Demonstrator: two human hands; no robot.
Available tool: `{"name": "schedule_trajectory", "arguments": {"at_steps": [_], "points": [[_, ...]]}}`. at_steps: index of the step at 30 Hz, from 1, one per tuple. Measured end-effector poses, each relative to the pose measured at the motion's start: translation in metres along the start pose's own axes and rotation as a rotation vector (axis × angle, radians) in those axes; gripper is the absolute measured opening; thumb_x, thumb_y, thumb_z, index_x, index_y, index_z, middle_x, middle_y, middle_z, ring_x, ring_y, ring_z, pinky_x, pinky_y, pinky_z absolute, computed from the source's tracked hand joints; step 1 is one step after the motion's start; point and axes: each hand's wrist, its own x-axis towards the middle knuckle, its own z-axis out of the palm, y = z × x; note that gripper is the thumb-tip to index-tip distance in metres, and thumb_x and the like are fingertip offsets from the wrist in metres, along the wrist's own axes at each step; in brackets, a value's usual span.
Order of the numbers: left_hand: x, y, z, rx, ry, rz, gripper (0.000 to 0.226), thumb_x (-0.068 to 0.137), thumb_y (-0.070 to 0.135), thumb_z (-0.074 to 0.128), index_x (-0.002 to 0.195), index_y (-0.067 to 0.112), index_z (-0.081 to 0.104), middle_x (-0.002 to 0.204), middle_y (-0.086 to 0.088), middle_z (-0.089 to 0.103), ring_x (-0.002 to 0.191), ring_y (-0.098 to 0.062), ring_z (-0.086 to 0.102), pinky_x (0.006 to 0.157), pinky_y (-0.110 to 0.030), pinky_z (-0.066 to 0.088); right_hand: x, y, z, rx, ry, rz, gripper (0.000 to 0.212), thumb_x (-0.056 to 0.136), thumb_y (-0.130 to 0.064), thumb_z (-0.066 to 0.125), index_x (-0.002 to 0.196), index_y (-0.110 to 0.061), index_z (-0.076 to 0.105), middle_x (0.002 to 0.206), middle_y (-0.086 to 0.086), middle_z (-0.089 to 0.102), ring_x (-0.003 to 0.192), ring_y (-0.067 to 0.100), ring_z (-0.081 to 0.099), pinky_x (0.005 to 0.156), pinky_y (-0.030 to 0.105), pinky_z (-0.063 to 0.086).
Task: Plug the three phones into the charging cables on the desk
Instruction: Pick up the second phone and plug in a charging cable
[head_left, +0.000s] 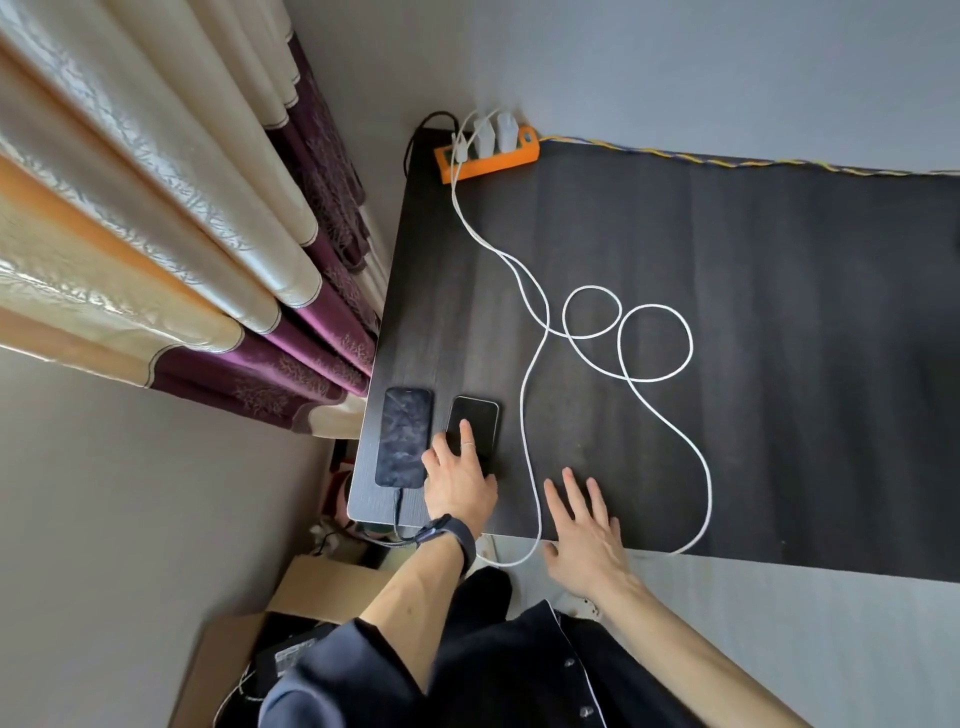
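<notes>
Two phones lie side by side at the near left corner of the dark tabletop (779, 364). The left phone (404, 435) has a dark cable (399, 506) running from its near end over the edge, so it looks plugged in. The left hand (457, 480) rests spread on the second phone (475, 426), fingers open, pinning rather than gripping it. The right hand (584, 530) hovers flat and open at the near edge, holding nothing; its grip is wide. A third phone is not in view.

The step in hand seems to be plugging in the second phone. Two white cables (535, 312) run from chargers in the orange power strip (488, 156) at the far left corner, loop mid-table, and drape off the near edge just beside the right hand. Next, that hand would need to catch a connector below the edge.

The phones sit close to the left and near edges; open room lies to the right.
</notes>
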Motion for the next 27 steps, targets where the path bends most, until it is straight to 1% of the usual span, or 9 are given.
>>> {"name": "schedule_trajectory", "arguments": {"at_steps": [3,7,10,17,21,25,27], "points": [[0.002,0.002,0.003,-0.015,0.009,-0.011,0.087,0.088,0.039,0.063,0.157,0.024,0.012,0.150,-0.015,0.024,0.131,-0.038,0.028,0.101,-0.047,0.046,0.002,0.007,-0.001,0.053,-0.032,-0.013,0.083,0.097,-0.027,0.051,0.159,-0.032,-0.003,0.164,-0.012,-0.028,0.152,0.025,-0.023,0.121,0.060,0.017],[-0.001,0.001,0.006,-0.044,0.018,-0.017,0.089,0.088,0.042,0.064,0.157,0.023,0.011,0.150,-0.016,0.022,0.131,-0.039,0.029,0.105,-0.047,0.041,0.001,0.008,0.001,0.067,-0.035,-0.017,0.085,0.097,-0.022,0.052,0.159,-0.033,-0.005,0.163,-0.012,-0.030,0.151,0.025,-0.026,0.120,0.061,0.014],[0.000,0.002,0.006,-0.039,0.020,-0.015,0.089,0.088,0.043,0.064,0.157,0.024,0.010,0.151,-0.016,0.021,0.132,-0.039,0.029,0.105,-0.047,0.040,0.001,0.008,0.000,0.086,-0.038,-0.013,0.085,0.097,-0.020,0.052,0.159,-0.034,-0.004,0.163,-0.013,-0.030,0.151,0.024,-0.026,0.120,0.061,0.013],[0.000,0.001,0.005,-0.051,0.020,-0.009,0.087,0.089,0.040,0.063,0.157,0.026,0.010,0.154,-0.013,0.020,0.134,-0.038,0.027,0.103,-0.047,0.043,0.001,0.011,-0.004,0.114,-0.065,-0.016,0.083,0.097,-0.024,0.052,0.159,-0.036,-0.002,0.163,-0.015,-0.027,0.152,0.022,-0.024,0.121,0.061,0.014],[-0.003,-0.003,0.002,-0.072,-0.003,-0.007,0.088,0.089,0.044,0.064,0.157,0.028,0.010,0.154,-0.011,0.019,0.133,-0.036,0.028,0.103,-0.046,0.043,0.000,0.013,-0.006,0.125,-0.076,-0.021,0.082,0.097,-0.023,0.051,0.159,-0.037,-0.002,0.163,-0.018,-0.027,0.152,0.019,-0.024,0.120,0.061,0.015],[-0.004,-0.006,0.003,-0.079,-0.015,-0.019,0.089,0.089,0.047,0.063,0.157,0.028,0.010,0.154,-0.011,0.019,0.131,-0.037,0.029,0.105,-0.045,0.041,-0.001,0.017,-0.006,0.142,-0.076,-0.027,0.078,0.097,-0.024,0.049,0.159,-0.037,0.003,0.163,-0.020,-0.023,0.153,0.015,-0.021,0.122,0.056,0.017],[-0.002,-0.005,0.002,-0.065,-0.016,-0.010,0.089,0.089,0.047,0.062,0.157,0.028,0.009,0.154,-0.012,0.019,0.131,-0.038,0.029,0.107,-0.045,0.039,-0.003,0.019,-0.009,0.187,-0.048,-0.036,0.073,0.098,-0.027,0.048,0.159,-0.034,0.010,0.165,-0.018,-0.017,0.154,0.014,-0.015,0.124,0.046,0.019]]}}
